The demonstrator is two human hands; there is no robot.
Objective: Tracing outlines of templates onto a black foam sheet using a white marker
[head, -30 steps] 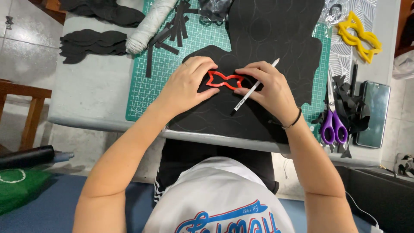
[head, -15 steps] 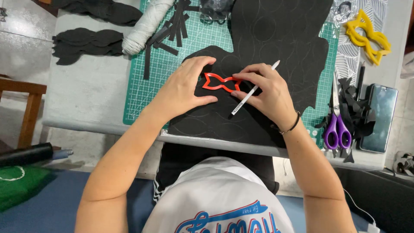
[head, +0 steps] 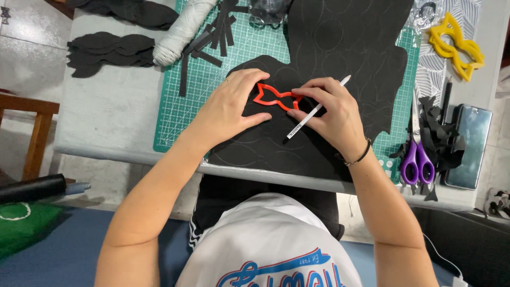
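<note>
red template (head: pixel 276 98) lies long axis left-right on black sheet (head: pixel 340 58) | left hand (head: pixel 234 103) fingers spread, pinning its left end | right hand (head: pixel 332 114) pinches white pencil (head: pixel 316 108) (tip hidden) at right end

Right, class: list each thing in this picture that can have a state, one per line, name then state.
Left hand: pressing the red template flat.
Red template: lying on the black sheet, held down.
Right hand: gripping the white pencil.
White pencil: tilted, its lower end on the sheet.
Black sheet: spread flat, traced outlines on it.
Purple scissors: closed, lying on the table.
Yellow template: lying unused.
Phone: screen dark.
</note>
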